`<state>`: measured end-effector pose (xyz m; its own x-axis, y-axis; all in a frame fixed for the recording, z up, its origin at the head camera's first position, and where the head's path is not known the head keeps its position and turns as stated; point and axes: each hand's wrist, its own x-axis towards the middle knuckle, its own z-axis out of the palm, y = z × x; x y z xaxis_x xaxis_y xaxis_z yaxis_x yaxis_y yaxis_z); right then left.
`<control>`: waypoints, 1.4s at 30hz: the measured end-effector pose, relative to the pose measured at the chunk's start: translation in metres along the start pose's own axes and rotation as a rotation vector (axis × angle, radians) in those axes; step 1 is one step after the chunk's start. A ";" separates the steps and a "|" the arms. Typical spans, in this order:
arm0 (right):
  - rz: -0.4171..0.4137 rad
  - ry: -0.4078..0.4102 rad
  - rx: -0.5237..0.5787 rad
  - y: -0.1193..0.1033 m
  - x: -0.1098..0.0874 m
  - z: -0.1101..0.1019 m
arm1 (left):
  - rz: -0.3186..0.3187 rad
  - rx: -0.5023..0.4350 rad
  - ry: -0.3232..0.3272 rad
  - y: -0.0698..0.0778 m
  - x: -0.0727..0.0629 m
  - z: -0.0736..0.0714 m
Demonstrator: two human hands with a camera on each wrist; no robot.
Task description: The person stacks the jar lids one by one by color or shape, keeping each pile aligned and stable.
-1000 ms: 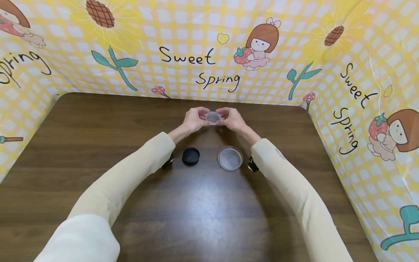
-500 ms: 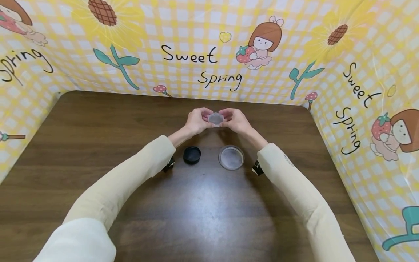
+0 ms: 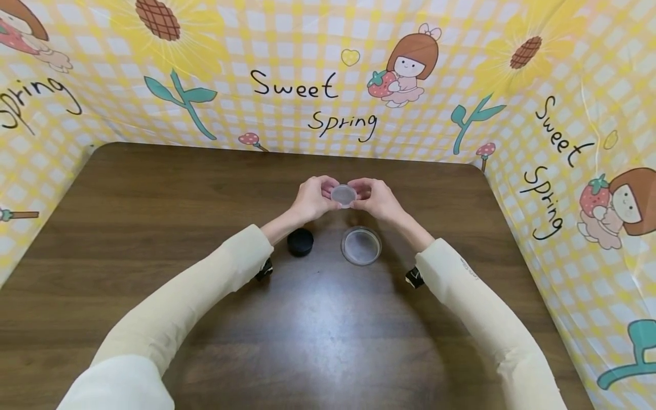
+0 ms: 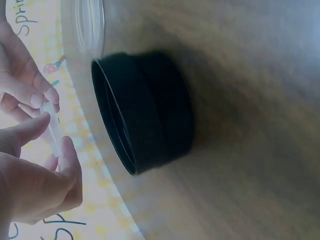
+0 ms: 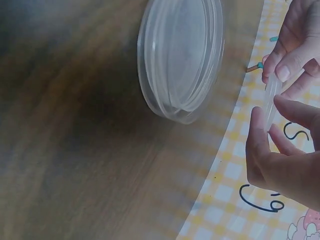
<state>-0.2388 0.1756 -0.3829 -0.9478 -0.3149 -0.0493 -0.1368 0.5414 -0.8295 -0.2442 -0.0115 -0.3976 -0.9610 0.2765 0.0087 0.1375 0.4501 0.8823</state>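
Observation:
Both hands hold a small round translucent plastic dish or lid, kept off the table toward its far side. My left hand pinches its left edge between thumb and fingers, and my right hand pinches the right edge. The wrist views show the piece edge-on as a thin disc with a low rim; which of the two it is I cannot tell. Nearer to me, below the left hand, a black round cap-like piece lies on the table. To its right lies a larger clear round dish.
The brown wooden table runs under both forearms. A yellow checked cloth with printed flowers and lettering stands along its back and sides. Beside the black piece and the clear dish, dark wrist-worn cameras hang under the sleeves.
Both hands, with the small translucent disc between them, have come slightly nearer to me and to the right. The black piece and the larger dish stay in place on the table.

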 end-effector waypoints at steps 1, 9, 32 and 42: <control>-0.002 -0.001 -0.007 -0.001 -0.003 0.000 | 0.001 -0.001 -0.004 0.001 -0.002 0.001; -0.022 -0.029 -0.086 0.003 -0.028 -0.002 | 0.009 0.007 -0.049 0.007 -0.022 0.014; 0.008 -0.091 -0.177 0.027 -0.085 0.004 | -0.015 0.134 -0.189 0.009 -0.056 0.055; -0.022 -0.100 -0.191 0.031 -0.085 0.008 | 0.022 0.254 -0.182 0.008 -0.058 0.061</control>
<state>-0.1597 0.2129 -0.4087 -0.9120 -0.3991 -0.0950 -0.2185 0.6685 -0.7108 -0.1729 0.0279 -0.4202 -0.9014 0.4259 -0.0785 0.2354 0.6340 0.7366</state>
